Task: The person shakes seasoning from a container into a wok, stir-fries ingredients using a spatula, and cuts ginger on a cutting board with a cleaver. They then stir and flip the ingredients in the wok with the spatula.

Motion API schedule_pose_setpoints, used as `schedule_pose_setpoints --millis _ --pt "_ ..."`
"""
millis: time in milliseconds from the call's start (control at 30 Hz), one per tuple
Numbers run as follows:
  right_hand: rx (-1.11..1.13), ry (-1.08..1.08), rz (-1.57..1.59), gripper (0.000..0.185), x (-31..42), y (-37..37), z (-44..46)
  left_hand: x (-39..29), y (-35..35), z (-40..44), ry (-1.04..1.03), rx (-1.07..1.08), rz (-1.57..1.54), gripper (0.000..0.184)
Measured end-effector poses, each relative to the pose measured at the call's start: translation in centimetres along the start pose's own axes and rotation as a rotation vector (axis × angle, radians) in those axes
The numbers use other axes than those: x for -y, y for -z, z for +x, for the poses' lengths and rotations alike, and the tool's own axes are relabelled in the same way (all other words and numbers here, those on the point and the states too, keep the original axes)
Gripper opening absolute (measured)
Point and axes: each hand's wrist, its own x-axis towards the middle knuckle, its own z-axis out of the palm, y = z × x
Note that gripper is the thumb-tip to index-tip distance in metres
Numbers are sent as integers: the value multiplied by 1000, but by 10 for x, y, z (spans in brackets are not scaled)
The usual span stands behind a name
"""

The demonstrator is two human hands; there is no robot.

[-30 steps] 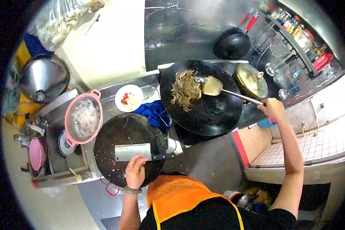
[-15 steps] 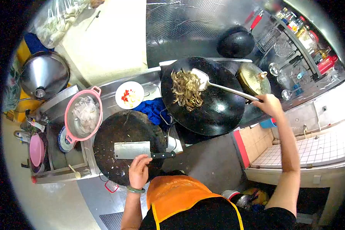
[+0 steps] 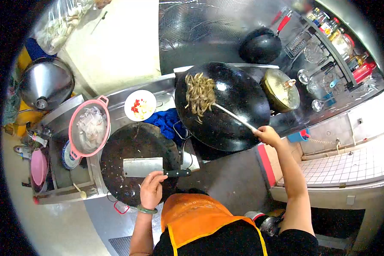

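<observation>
My right hand (image 3: 269,136) is closed around the handle of a metal spatula (image 3: 237,117), at four o'clock of the big black wok (image 3: 239,132). The spatula's far end is in a heap of brown strips (image 3: 200,93), which sits at ten o'clock in the wok. My left hand (image 3: 151,190) is loosely bent and half open, at five o'clock on the round chopping board (image 3: 136,138). It is right by the cleaver (image 3: 143,167), whose handle points to three o'clock; I cannot tell if my fingers touch it. At twelve o'clock from the board is a white plate (image 3: 136,94) with red and pale bits. My orange apron (image 3: 196,213) has faint letters, too blurry to read. Up at two o'clock, the bottles (image 3: 327,28) have labels too small to read.
</observation>
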Motion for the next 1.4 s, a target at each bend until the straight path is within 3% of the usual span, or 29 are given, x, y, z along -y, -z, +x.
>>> schedule_pose_setpoints --millis 67,167,267,367,467,600,767,833,867,933,1000,1067,1200,1400 --pt "-138 118 -111 48 -14 10 -7 -2 3 -2 -27 -1 32 35" --pt "-347 137 -547 49 22 65 -62 -3 3 -2 -34 -13 77 35" --pt "-608 192 -695 34 53 87 -104 -9 2 2 4 -6 27 33" --pt "-727 299 -771 30 62 82 -116 -6 -6 9 -51 -20 -18 31" --pt "-688 220 -805 30 64 83 -116 -8 -7 14 -75 -3 1 31" --pt "-315 33 -923 34 69 144 -118 -3 -4 12 -69 -14 11 32" --pt "116 -292 -785 39 102 174 -113 7 3 -7 9 -14 5 33" --pt "132 -115 -827 45 72 147 -75 4 5 -9 22 -17 -16 33" --pt "92 -111 -752 49 81 115 -72 2 5 -11 29 -21 -30 33" --pt "31 54 -350 48 12 63 -22 0 5 -12 0 -23 1 33" --pt "-20 -29 -184 42 28 40 -33 -1 8 -10 -23 -43 31 33" --pt "-153 71 -264 43 7 54 -29 -4 12 -10 -44 -66 49 33" --pt "-546 206 -645 39 57 85 -87 -2 11 -12 -2 -51 15 33" --pt "-678 285 -759 35 64 89 -102 -9 1 -1 -75 -30 -19 32"
